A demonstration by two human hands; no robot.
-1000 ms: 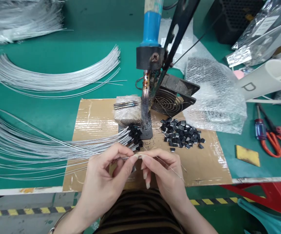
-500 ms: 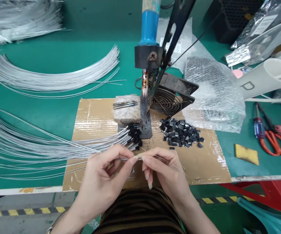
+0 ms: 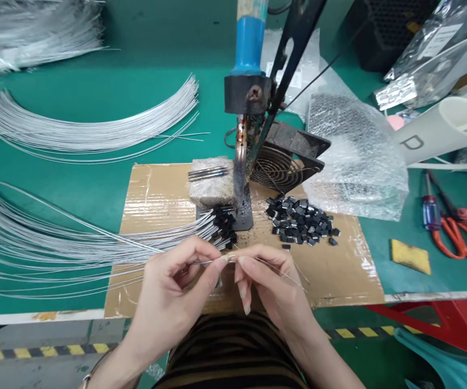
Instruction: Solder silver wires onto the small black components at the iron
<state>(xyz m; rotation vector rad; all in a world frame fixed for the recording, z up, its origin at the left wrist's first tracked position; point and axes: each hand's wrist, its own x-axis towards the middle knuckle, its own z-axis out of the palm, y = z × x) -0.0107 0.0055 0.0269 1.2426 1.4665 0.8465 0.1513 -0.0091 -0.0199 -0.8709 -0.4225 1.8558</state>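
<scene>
Pinched grips of the left hand point(image 3: 175, 294) and right hand point(image 3: 277, 283) hold thin wires point(image 3: 230, 260) nearly tip to tip above the cardboard point(image 3: 342, 275); barely changed from half a second earlier, the pose suggests fine work continuing. Black pieces point(image 3: 301, 221) lie far right.

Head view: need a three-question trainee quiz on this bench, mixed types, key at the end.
1. Multiple choice. What are the left hand and right hand pinching?
A) orange-handled scissors
B) thin wires
C) a yellow pad

2. True or false. The pile of small black pieces lies on the cardboard.

3. Fill in. On the tool handle clamped above the bench, the part just over the black clamp is coloured ____.

Key: 1. B; 2. True; 3. blue.
</scene>
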